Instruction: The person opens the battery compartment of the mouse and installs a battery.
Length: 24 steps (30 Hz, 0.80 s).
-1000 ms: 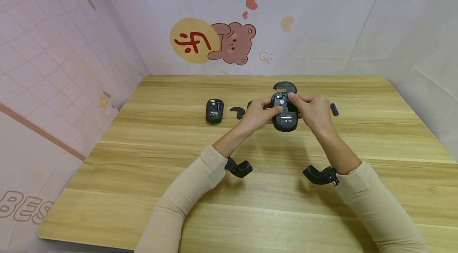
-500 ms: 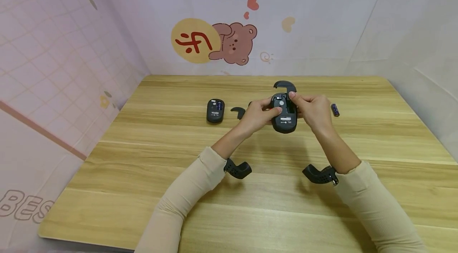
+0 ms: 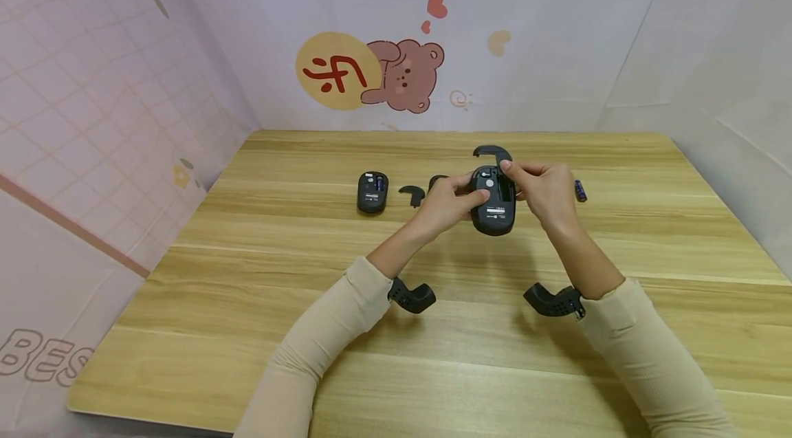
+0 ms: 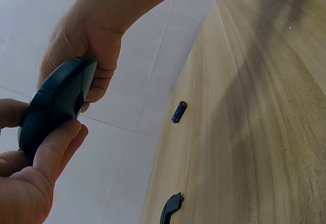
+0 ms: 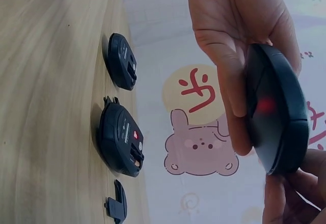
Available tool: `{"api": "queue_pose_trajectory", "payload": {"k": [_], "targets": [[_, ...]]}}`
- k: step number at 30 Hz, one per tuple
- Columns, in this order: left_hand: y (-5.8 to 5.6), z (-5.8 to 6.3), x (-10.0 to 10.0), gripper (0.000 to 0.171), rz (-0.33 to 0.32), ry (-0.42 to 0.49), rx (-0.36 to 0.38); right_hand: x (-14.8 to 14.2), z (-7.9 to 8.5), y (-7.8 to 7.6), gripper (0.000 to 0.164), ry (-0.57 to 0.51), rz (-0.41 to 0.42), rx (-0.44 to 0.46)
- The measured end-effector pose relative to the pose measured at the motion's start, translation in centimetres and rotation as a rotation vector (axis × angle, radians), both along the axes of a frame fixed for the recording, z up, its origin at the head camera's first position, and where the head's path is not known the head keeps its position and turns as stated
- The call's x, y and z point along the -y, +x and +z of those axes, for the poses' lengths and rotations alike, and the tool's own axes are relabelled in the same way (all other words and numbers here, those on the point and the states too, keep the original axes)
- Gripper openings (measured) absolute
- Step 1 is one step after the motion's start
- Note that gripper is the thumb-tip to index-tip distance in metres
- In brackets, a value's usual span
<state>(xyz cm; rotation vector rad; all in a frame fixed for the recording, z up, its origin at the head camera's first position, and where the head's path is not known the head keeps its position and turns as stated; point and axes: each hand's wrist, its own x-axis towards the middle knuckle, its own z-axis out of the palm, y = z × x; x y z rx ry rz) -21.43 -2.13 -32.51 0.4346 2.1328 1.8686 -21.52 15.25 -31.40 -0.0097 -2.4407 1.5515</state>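
A black computer mouse (image 3: 493, 218) is held above the table, its underside with label and battery slot turned up in the head view. My left hand (image 3: 447, 204) grips its left side, thumb on the underside. My right hand (image 3: 547, 190) grips the other side, thumb at the slot's upper end. That slot looks dark, and I cannot tell whether a battery sits in it. A red glow shows on the mouse (image 5: 277, 117) in the right wrist view. Behind it on the table lies a black battery cover (image 3: 491, 150). A blue battery (image 3: 579, 190) lies beyond my right hand.
Another mouse (image 3: 372, 192) lies underside up at the left, a battery in its slot. Beside it is a second loose cover (image 3: 413, 194). A third mouse (image 5: 121, 140), mostly hidden by my left hand in the head view, lies on the wooden table (image 3: 247, 328). A printed wall sheet (image 3: 544, 80) stands behind.
The held mouse has shifted slightly toward me, away from the cover behind it. Both hands keep their hold. The things on the table have not moved.
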Motion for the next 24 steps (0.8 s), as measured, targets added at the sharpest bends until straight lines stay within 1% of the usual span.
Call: {"api": "queue_pose_trajectory", "payload": {"k": [4, 10, 13, 19, 24], "targets": [[-0.1, -0.3, 0.0, 0.05, -0.006, 0.012, 0.013, 0.0, 0.0, 0.0, 0.039, -0.019, -0.009, -0.012], [-0.2, -0.5, 0.2, 0.05, -0.015, 0.014, 0.015, -0.1, 0.2, -0.2, 0.018, -0.173, 0.019, 0.029], [-0.3, -0.5, 0.4, 0.05, -0.015, 0.007, 0.014, -0.3, 0.3, -0.3, 0.018, -0.22, 0.03, 0.045], [-0.2, -0.3, 0.6, 0.05, -0.01, 0.0, 0.008, -1.1, 0.7, -0.7, 0.019, -0.235, 0.002, 0.036], [-0.2, -0.3, 0.7, 0.05, -0.011, 0.008, 0.011, -1.6, 0.6, -1.0, 0.021, -0.25, -0.017, 0.045]]}}
